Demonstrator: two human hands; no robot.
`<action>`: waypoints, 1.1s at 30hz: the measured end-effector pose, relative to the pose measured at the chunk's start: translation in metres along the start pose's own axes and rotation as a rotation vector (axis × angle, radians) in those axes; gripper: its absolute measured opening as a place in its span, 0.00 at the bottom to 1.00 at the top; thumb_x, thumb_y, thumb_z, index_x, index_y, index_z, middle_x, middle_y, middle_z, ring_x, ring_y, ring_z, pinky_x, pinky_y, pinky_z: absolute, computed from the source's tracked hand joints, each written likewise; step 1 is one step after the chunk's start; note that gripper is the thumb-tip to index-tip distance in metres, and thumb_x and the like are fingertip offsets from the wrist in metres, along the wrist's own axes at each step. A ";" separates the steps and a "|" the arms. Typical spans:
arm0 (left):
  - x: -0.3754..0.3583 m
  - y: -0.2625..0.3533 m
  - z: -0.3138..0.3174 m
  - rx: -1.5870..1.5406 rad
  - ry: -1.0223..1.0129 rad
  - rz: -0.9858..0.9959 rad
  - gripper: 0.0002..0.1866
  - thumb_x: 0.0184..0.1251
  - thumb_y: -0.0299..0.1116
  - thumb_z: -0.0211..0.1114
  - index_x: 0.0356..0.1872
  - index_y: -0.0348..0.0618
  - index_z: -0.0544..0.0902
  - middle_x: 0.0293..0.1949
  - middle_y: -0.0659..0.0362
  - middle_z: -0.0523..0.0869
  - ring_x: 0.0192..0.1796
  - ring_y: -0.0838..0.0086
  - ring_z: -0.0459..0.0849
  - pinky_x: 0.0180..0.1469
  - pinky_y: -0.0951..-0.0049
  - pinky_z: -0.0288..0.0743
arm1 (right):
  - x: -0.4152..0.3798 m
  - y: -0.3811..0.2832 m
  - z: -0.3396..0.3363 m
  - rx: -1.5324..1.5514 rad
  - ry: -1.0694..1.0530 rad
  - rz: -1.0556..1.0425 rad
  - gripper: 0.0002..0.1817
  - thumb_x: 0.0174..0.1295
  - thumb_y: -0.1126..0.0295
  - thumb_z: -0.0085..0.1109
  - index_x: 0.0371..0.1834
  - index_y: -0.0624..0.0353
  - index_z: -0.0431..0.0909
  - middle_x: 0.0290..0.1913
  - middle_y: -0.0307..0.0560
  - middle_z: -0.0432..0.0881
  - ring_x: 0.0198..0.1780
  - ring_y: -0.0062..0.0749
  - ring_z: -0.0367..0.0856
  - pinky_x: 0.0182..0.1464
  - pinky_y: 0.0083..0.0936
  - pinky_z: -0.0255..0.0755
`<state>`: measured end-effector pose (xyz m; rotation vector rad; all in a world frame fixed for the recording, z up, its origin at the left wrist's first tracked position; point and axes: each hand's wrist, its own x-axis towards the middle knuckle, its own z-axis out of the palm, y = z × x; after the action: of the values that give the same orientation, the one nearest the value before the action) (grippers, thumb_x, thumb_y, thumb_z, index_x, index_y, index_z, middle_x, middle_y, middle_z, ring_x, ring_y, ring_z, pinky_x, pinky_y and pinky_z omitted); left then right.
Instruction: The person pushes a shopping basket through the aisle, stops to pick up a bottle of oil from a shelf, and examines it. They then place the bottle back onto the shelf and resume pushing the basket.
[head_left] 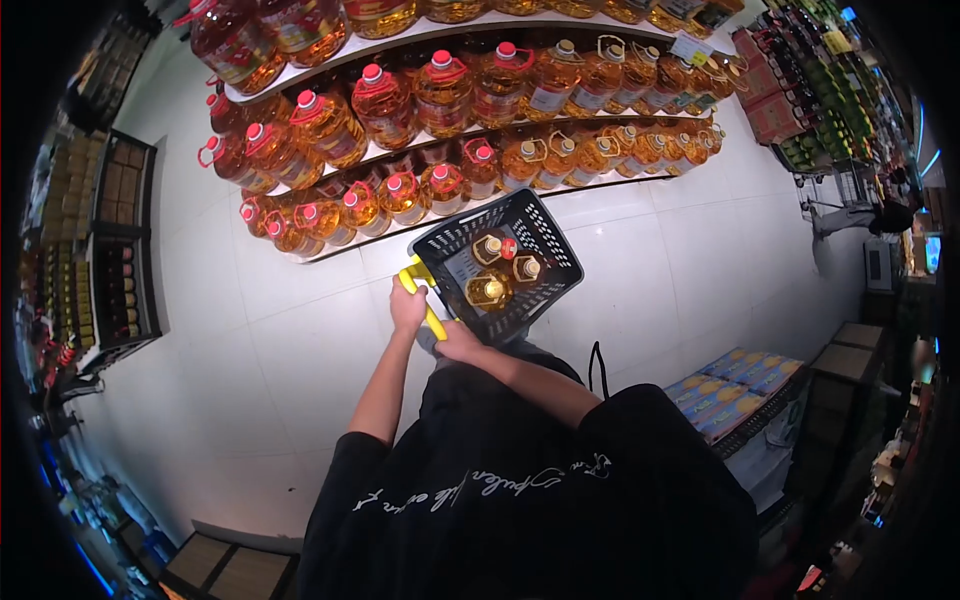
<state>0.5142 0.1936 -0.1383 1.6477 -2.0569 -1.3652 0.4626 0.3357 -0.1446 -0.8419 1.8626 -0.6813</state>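
A black plastic shopping basket (573,262) with slotted walls is in front of my body, at the foot of the oil shelves. Its yellow handle (433,318) lies on the side toward me. My left hand (407,304) is wrapped around the upper part of this handle. At the handle's lower end my right hand (461,343) is closed, its fingers partly hidden. Inside the basket stand several bottles of golden oil (488,290) with looped grips and pale caps. Among them shows a red cap (508,248); the item below it is mostly hidden.
Tiered shelves hold large oil jugs (383,105), red-capped at left and pale-capped at right. Stacked blue and yellow boxes (735,390) stand at lower right. A dark display rack (125,240) is at left. Another person (880,218) is beside a shopping cart (835,185) at far right.
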 end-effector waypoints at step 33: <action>-0.024 0.198 0.213 0.341 -0.080 0.875 0.09 0.53 0.28 0.64 0.36 0.39 0.80 0.49 0.46 0.78 0.55 0.51 0.74 0.55 0.52 0.66 | -0.036 0.141 -0.225 0.060 0.226 0.125 0.17 0.44 0.64 0.62 0.34 0.65 0.84 0.34 0.62 0.85 0.40 0.54 0.85 0.43 0.42 0.78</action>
<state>0.2543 0.3218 -0.1052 0.5689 -2.6582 -0.8025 0.2315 0.4716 -0.1420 -0.6246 2.0663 -0.7758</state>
